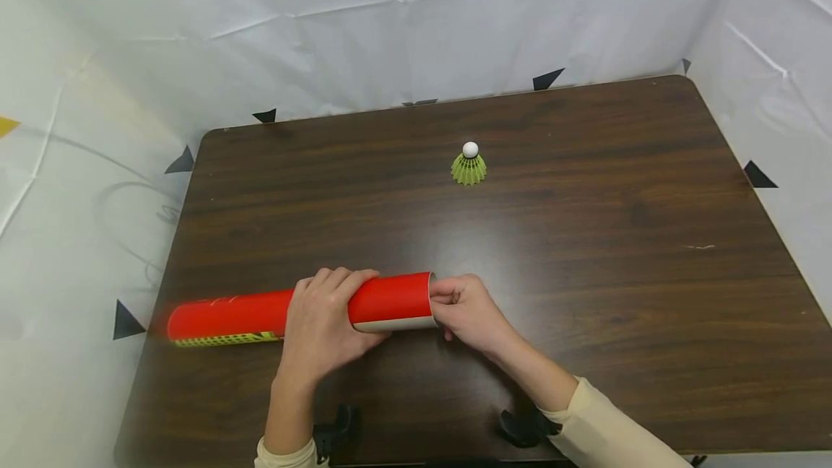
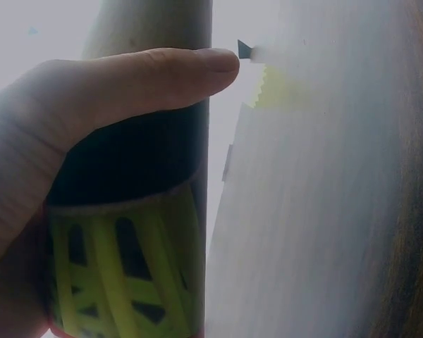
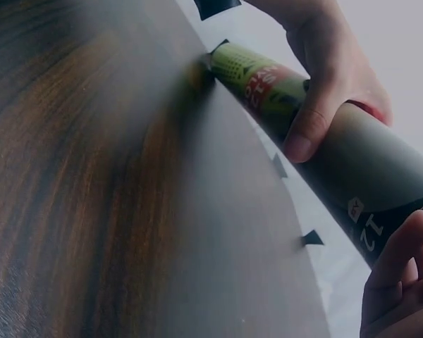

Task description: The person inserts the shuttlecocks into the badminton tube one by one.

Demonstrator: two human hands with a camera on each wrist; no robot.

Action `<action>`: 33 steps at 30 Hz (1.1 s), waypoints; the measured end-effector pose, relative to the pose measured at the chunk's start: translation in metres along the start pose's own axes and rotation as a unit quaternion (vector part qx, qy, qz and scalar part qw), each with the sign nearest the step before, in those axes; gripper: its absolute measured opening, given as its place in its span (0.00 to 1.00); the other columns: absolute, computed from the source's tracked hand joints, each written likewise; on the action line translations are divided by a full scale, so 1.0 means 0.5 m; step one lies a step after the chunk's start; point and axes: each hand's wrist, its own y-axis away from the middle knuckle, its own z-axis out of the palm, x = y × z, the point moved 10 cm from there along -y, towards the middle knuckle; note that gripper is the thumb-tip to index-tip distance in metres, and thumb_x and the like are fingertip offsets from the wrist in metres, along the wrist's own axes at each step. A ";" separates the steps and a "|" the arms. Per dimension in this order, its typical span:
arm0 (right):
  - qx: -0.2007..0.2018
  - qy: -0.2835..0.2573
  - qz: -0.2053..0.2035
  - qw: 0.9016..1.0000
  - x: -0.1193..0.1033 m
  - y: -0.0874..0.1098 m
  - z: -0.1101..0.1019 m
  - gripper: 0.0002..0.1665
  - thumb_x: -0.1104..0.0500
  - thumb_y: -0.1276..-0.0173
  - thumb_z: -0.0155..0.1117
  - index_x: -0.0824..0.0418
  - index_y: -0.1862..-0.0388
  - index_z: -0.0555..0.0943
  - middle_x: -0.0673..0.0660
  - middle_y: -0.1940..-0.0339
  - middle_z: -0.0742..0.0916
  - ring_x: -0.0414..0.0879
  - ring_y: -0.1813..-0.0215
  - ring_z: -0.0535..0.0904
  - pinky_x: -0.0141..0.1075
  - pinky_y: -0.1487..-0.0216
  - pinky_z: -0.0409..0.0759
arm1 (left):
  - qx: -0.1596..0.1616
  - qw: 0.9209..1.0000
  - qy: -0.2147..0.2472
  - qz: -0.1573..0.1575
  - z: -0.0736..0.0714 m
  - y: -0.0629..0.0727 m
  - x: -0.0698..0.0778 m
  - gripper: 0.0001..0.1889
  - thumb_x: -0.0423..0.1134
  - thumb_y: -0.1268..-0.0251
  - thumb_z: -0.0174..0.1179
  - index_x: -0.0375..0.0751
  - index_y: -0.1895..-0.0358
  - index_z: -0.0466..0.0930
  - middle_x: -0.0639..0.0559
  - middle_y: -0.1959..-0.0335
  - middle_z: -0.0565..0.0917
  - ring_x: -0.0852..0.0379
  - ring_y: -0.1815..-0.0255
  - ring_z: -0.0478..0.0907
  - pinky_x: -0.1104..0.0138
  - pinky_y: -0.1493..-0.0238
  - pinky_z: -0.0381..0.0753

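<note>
A long red shuttlecock tube (image 1: 396, 298) lies sideways in front of me, its open end facing right. My left hand (image 1: 328, 320) grips it around the middle, thumb on the near side. At the mouth is my right hand (image 1: 471, 313), its fingertips inside the rim. The tube wall hides those fingertips, and I cannot tell whether they hold anything. In the right wrist view the tube's dark and pale side (image 3: 381, 169) shows a printed 12. Farther back, a yellow-green shuttlecock (image 1: 469, 168) with a white cork stands apart from both hands, cork pointing away.
The dark wood-grain table (image 1: 617, 251) has white sheeting (image 1: 416, 35) behind it and at both sides. Black triangular markers (image 1: 759, 175) dot the sheeting near the table edge. Black straps with a camera mount (image 1: 523, 427) sit at the wrists.
</note>
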 end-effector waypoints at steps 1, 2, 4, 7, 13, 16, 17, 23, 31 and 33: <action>0.000 0.004 0.002 1.000 -0.001 -0.001 0.000 0.12 0.70 0.34 0.59 0.69 0.56 0.87 0.60 0.74 0.88 0.42 0.85 0.69 0.34 0.83 0.73 | 0.001 1.000 0.001 0.000 0.000 0.000 0.000 0.40 0.58 0.73 0.80 0.56 0.45 0.81 0.56 0.58 0.84 0.53 0.58 0.77 0.55 0.58 0.73; 0.001 0.008 0.002 1.000 -0.001 -0.002 0.000 0.13 0.71 0.35 0.58 0.69 0.56 0.87 0.60 0.75 0.87 0.43 0.85 0.69 0.34 0.83 0.73 | 0.001 1.000 0.001 0.000 -0.001 0.000 0.000 0.40 0.58 0.73 0.80 0.56 0.45 0.81 0.56 0.58 0.84 0.53 0.58 0.77 0.55 0.59 0.73; 0.000 0.015 0.003 1.000 -0.004 -0.002 -0.001 0.14 0.72 0.37 0.57 0.69 0.57 0.87 0.60 0.76 0.86 0.43 0.85 0.69 0.34 0.83 0.73 | 0.002 1.000 0.000 0.001 -0.001 0.000 0.000 0.40 0.57 0.73 0.80 0.56 0.45 0.81 0.56 0.58 0.84 0.53 0.58 0.77 0.55 0.59 0.73; -0.005 0.026 -0.004 1.000 -0.009 0.000 -0.003 0.14 0.73 0.38 0.56 0.69 0.58 0.87 0.60 0.75 0.87 0.44 0.85 0.70 0.35 0.83 0.74 | 0.002 1.000 0.002 0.003 -0.001 -0.001 0.001 0.40 0.57 0.73 0.80 0.56 0.45 0.81 0.57 0.58 0.84 0.53 0.58 0.77 0.55 0.59 0.73; -0.033 0.038 -0.031 0.998 -0.020 0.004 -0.007 0.15 0.73 0.38 0.57 0.70 0.56 0.86 0.60 0.65 0.89 0.51 0.81 0.76 0.40 0.82 0.78 | 0.002 1.000 0.004 0.009 0.000 -0.001 0.003 0.40 0.57 0.72 0.79 0.55 0.45 0.81 0.57 0.58 0.84 0.53 0.58 0.77 0.55 0.59 0.72; -0.043 0.037 -0.029 0.998 -0.023 0.007 -0.014 0.13 0.71 0.37 0.61 0.71 0.53 0.85 0.62 0.61 0.89 0.53 0.75 0.80 0.40 0.80 0.79 | 0.002 1.000 0.003 0.009 0.000 -0.002 0.004 0.40 0.57 0.72 0.79 0.55 0.44 0.81 0.57 0.58 0.84 0.53 0.58 0.77 0.55 0.59 0.72; -0.045 0.039 -0.025 0.998 -0.023 0.007 -0.018 0.13 0.70 0.36 0.63 0.71 0.53 0.85 0.62 0.60 0.89 0.53 0.73 0.81 0.39 0.79 0.79 | 0.002 1.000 0.003 0.009 0.000 -0.002 0.004 0.40 0.57 0.73 0.80 0.55 0.44 0.81 0.57 0.58 0.84 0.53 0.58 0.76 0.55 0.59 0.72; -0.061 0.050 -0.007 0.997 -0.037 0.002 -0.071 0.14 0.62 0.34 0.68 0.67 0.52 0.85 0.59 0.61 0.89 0.64 0.63 0.84 0.42 0.76 0.80 | -0.001 1.000 0.006 0.004 0.000 -0.002 0.003 0.40 0.57 0.73 0.80 0.56 0.44 0.80 0.57 0.58 0.84 0.53 0.58 0.76 0.56 0.58 0.72; 0.070 0.082 -0.004 0.994 -0.032 -0.075 -0.247 0.18 0.59 0.34 0.68 0.71 0.51 0.82 0.60 0.63 0.89 0.53 0.63 0.87 0.44 0.69 0.82 | -0.002 1.000 0.004 0.002 0.000 0.000 0.003 0.40 0.56 0.74 0.80 0.56 0.45 0.80 0.57 0.58 0.84 0.54 0.58 0.76 0.56 0.59 0.72; 0.118 0.113 -0.002 0.987 -0.022 -0.102 -0.289 0.20 0.58 0.33 0.68 0.70 0.49 0.81 0.61 0.61 0.89 0.53 0.62 0.87 0.44 0.69 0.83 | -0.004 1.000 0.004 0.002 0.001 0.001 0.002 0.40 0.56 0.74 0.80 0.57 0.45 0.80 0.57 0.58 0.84 0.54 0.58 0.76 0.56 0.59 0.72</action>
